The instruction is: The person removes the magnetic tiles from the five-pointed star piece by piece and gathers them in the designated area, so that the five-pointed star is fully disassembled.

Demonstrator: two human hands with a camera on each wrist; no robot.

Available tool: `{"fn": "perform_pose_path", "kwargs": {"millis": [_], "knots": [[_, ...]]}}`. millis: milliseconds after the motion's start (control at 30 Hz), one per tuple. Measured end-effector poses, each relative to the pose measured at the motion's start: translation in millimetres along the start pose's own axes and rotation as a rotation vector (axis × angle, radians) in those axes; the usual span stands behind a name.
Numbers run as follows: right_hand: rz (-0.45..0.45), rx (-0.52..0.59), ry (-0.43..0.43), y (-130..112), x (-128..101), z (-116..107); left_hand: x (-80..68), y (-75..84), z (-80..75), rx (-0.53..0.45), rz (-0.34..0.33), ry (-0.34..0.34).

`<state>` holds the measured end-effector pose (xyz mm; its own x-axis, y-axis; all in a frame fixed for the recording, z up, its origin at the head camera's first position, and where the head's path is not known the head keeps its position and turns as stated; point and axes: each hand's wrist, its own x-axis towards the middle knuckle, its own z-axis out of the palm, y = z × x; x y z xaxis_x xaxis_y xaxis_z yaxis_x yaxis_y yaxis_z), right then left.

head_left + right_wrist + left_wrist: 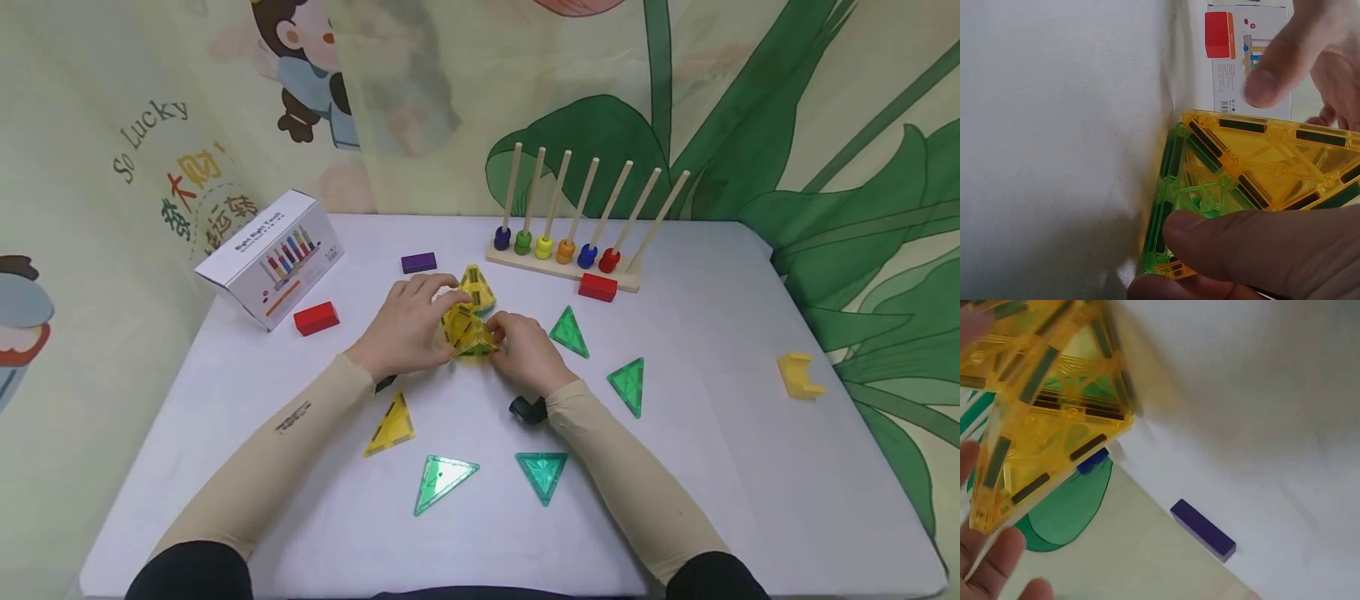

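Note:
A small pyramid of yellow magnetic triangle tiles [468, 330] stands mid-table, with a green tile [1175, 187] joined at its base. My left hand [408, 325] curls round its left side, fingers over the top. My right hand [525, 350] holds its right side, thumb pressed on the tiles [1260, 181]. The left wrist view shows the yellow tiles [1047, 406] close up against my fingers. A second yellow tile shape [477, 287] stands just behind.
Loose tiles lie around: a yellow one [392, 425] and green ones [442, 479], [543, 473], [628, 385], [568, 332]. Behind stand a peg rack with rings [562, 250], red blocks [597, 287], [316, 317], a purple block [418, 262], a white box [270, 254], and a yellow piece [799, 375].

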<state>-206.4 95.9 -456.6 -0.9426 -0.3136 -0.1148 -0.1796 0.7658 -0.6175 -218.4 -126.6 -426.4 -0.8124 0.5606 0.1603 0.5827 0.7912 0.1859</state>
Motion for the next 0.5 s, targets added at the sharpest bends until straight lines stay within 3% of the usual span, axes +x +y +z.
{"fn": "perform_pose_path", "kwargs": {"millis": [167,500], "knots": [[-0.005,-0.017,0.003,-0.7,-1.0,-0.9,7.4,4.2,3.4,0.022,0.107,-0.013],[-0.001,-0.093,0.059,-5.6,-7.1,0.1,7.6,1.4,6.5,0.03,0.165,-0.018]]}}
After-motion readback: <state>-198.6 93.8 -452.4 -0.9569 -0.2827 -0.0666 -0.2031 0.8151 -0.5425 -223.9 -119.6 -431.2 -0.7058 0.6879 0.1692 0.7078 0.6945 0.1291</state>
